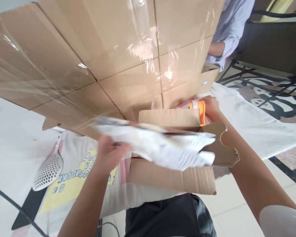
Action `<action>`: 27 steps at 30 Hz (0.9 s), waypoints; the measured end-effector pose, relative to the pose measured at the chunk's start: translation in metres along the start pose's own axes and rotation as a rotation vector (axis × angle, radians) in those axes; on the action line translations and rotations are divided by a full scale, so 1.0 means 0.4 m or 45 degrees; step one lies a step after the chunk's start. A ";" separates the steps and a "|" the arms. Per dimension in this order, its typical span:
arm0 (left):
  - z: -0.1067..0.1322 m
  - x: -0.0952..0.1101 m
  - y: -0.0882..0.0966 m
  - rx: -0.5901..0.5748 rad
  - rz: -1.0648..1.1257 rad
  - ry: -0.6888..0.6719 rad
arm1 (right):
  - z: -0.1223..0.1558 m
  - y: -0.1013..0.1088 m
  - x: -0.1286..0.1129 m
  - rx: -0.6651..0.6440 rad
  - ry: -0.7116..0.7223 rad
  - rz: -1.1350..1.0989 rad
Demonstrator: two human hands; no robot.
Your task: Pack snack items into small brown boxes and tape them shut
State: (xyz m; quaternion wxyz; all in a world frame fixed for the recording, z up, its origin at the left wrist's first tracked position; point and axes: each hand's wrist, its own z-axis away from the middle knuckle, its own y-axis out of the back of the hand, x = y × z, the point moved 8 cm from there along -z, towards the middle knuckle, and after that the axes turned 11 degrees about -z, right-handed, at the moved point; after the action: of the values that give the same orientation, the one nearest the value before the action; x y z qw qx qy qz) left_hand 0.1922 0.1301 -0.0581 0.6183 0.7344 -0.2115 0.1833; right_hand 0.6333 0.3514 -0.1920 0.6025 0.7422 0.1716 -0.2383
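Observation:
My left hand (112, 153) is closed on the near-left end of a white crumpled packet (160, 146), blurred by motion, so what it is made of cannot be told. The packet slants across the top of an open cardboard box (172, 176) with its flaps spread. Beyond the box's right side, my right hand (211, 107) curls round an orange tape dispenser (201, 110); some of its fingers are hidden behind the dispenser.
A tall wall of taped cardboard boxes (128, 72) rises right behind the open box. To the left lie a white slotted skimmer (49, 169) and a yellow sheet with small labels (66, 191). At upper right, a person's pale sleeve (233, 33) shows beside the stack.

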 end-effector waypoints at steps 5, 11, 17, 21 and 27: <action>-0.022 0.199 -0.120 -0.275 -0.329 -0.471 | -0.001 -0.003 0.007 0.019 -0.037 -0.063; -0.017 0.281 -0.134 -0.315 -0.576 -0.694 | -0.009 -0.005 0.013 0.060 -0.029 -0.120; -0.027 0.358 -0.288 -0.769 -0.777 -0.823 | -0.008 -0.003 0.012 0.075 -0.032 -0.126; -0.041 0.382 -0.338 -0.883 -0.974 -0.881 | -0.007 -0.003 0.013 0.079 -0.023 -0.133; -0.082 0.350 -0.317 -0.941 -0.723 -0.683 | -0.009 -0.001 0.010 0.095 -0.018 -0.159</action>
State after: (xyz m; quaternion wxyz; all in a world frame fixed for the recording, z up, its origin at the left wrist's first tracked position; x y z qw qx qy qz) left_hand 0.3780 0.1692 -0.0836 0.7851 0.5173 -0.2053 -0.2719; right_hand 0.6371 0.3549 -0.1940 0.5595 0.7503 0.2041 -0.2868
